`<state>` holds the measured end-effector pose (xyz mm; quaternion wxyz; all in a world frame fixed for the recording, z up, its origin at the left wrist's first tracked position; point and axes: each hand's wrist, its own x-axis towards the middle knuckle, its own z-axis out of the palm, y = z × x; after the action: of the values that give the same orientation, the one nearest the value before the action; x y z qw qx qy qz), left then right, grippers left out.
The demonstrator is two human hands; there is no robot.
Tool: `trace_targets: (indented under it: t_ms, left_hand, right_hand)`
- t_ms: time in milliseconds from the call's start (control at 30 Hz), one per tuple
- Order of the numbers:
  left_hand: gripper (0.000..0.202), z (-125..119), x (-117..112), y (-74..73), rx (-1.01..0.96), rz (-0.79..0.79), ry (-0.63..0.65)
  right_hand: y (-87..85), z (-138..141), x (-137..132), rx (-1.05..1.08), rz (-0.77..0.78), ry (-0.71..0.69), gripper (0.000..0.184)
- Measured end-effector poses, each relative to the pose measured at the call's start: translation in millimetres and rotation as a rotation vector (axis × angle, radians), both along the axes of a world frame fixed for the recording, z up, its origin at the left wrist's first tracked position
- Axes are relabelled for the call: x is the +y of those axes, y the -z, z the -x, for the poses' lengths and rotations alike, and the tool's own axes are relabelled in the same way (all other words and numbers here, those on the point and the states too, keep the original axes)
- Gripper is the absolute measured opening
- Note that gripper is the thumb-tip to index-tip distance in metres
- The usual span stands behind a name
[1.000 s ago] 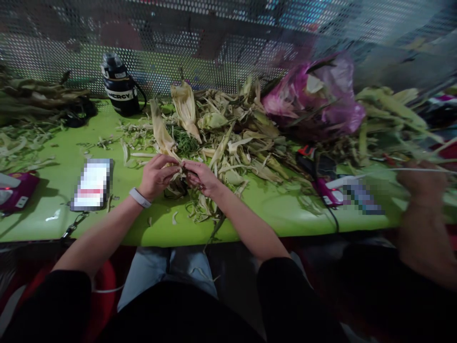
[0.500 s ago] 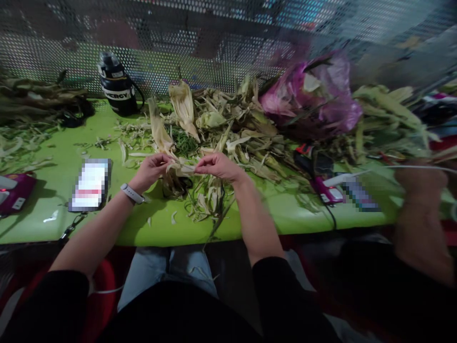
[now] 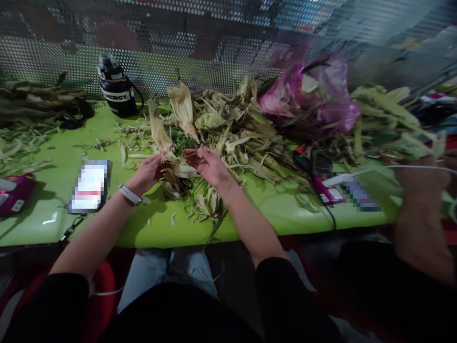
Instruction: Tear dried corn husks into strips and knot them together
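My left hand [image 3: 148, 172], with a white band on the wrist, has its fingers closed on a pale piece of corn husk [image 3: 166, 165]. My right hand [image 3: 210, 166] is turned partly palm-up and pinches a thin strip [image 3: 193, 154] between thumb and finger. That strip stretches toward the left hand; whether it is husk or string I cannot tell. Below both hands lie husk scraps [image 3: 207, 204] and a dark loop, perhaps a scissors handle [image 3: 186, 183]. Just beyond them rest dry folded husks [image 3: 159, 131] and a green tangle of fine strands [image 3: 183, 139].
Heaped husks [image 3: 246, 128] and a pink plastic bag [image 3: 314, 97] fill the back of the green table [image 3: 150, 233]. A black bottle [image 3: 117, 90] stands back left. A phone [image 3: 91, 186] lies left; a co-worker's arm [image 3: 421, 205] is at right.
My right hand has turned its palm upward and risen slightly, its fingers loosening from a tight pinch pose. My left hand has shifted a little left and down.
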<state>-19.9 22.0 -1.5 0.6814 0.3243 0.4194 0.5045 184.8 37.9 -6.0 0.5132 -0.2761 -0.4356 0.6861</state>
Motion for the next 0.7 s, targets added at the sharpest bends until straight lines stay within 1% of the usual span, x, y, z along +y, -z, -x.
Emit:
trace_targets:
  t_ms: [67, 167, 267, 333, 400, 467, 567, 633, 700]
  left_hand:
    - [0.011, -1.7, -1.5, -3.8, -0.064, 0.017, -0.013]
    - [0.016, -5.5, -6.8, -10.7, -0.278, 0.07, 0.006]
    - [0.01, -9.0, -14.0, -16.5, -0.451, 0.128, 0.11]
    - [0.011, -9.5, -16.6, -18.1, -0.466, 0.136, 0.182]
    - [0.014, -8.3, -16.6, -17.7, -0.37, 0.12, 0.234]
    - [0.014, -6.2, -14.9, -16.5, -0.196, 0.114, 0.256]
    - [0.014, -3.7, -13.2, -15.3, 0.043, 0.106, 0.272]
    - [0.016, -3.3, -13.4, -15.2, 0.145, 0.078, 0.296]
    - [0.018, -3.5, -13.8, -14.8, 0.206, 0.045, 0.319]
  right_hand:
    - [0.3, 3.6, -1.9, 0.066, 0.081, 0.019, 0.035]
    - [-1.2, 5.4, -3.3, 0.146, 0.165, 0.017, 0.035]
    - [-5.1, 7.1, -5.9, 0.165, 0.194, -0.076, 0.038]
    - [-8.1, 7.7, -8.0, 0.147, 0.183, -0.144, 0.042]
    - [-11.0, 6.4, -9.4, 0.121, 0.127, -0.167, 0.045]
    - [-13.8, 3.1, -10.4, 0.063, 0.055, -0.15, 0.047]
    - [-17.7, -2.5, -12.5, -0.089, -0.029, -0.126, 0.044]
    - [-19.3, -4.6, -14.0, -0.174, -0.071, -0.122, 0.044]
    - [-19.7, -5.4, -14.6, -0.223, -0.09, -0.117, 0.045]
